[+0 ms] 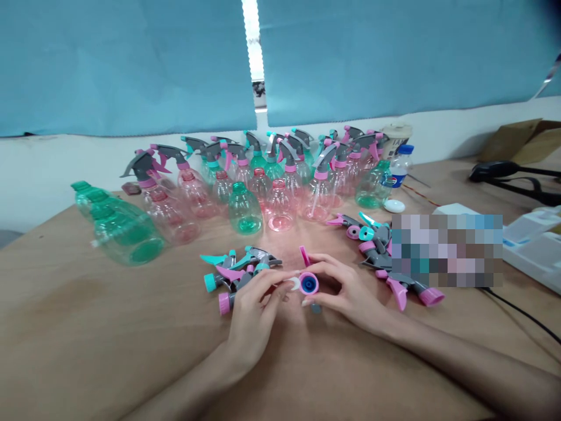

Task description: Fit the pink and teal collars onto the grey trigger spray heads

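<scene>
My right hand grips a pink-collared spray trigger head, its round collar facing me and showing a dark blue inside. Pinched in the fingers of my left hand is a small white ring, right beside that collar. Just behind my left hand lies a group of loose trigger heads in teal, pink and grey. More loose trigger heads lie to the right, beyond my right hand, partly covered by a blurred patch.
Pink and green bottles, many topped with sprayers, stand along the back. Green bottles are at left. A Pepsi bottle, a white oval object, a clear-lidded organizer, a black cable and a cardboard box are at right.
</scene>
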Demonstrator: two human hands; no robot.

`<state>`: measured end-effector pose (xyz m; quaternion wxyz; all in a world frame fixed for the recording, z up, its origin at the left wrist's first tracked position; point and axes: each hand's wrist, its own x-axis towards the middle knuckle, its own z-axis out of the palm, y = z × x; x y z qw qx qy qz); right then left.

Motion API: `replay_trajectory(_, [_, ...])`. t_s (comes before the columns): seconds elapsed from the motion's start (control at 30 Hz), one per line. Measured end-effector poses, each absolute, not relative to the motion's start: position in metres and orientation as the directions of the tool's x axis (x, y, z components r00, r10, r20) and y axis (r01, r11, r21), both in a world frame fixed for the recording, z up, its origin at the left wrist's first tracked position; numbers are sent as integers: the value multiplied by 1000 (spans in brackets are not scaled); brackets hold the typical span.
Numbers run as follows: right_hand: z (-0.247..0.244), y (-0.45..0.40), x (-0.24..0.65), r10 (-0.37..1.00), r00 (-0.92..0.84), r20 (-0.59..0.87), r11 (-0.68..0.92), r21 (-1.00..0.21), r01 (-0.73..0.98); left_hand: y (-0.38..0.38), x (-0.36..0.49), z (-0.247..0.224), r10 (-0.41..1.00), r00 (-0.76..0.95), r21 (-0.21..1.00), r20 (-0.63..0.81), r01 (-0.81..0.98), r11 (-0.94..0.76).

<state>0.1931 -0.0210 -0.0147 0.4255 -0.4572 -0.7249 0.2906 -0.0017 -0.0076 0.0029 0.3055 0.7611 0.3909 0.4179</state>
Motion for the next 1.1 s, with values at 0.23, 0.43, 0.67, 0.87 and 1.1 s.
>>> replay_trajectory(0.23, [-16,-20,193,904,-241,354,426,-789,442,-5,-5,1,895,285,861,343,287,-421])
replay_trajectory(0.43, [-16,-22,193,893,-246,377,449,-774,445,-7,0,2,896,343,869,281,306,-389])
replay_trajectory(0.67, [-17,-22,192,870,-286,402,491,-757,431,-8,1,1,831,375,741,411,393,-544])
replay_trajectory(0.87, [-18,-22,193,857,-306,415,513,-748,421,-12,0,6,570,509,446,646,354,-822])
replay_trajectory(1.1, [-20,-22,193,852,-306,424,520,-747,415,-17,0,8,454,600,297,658,348,-889])
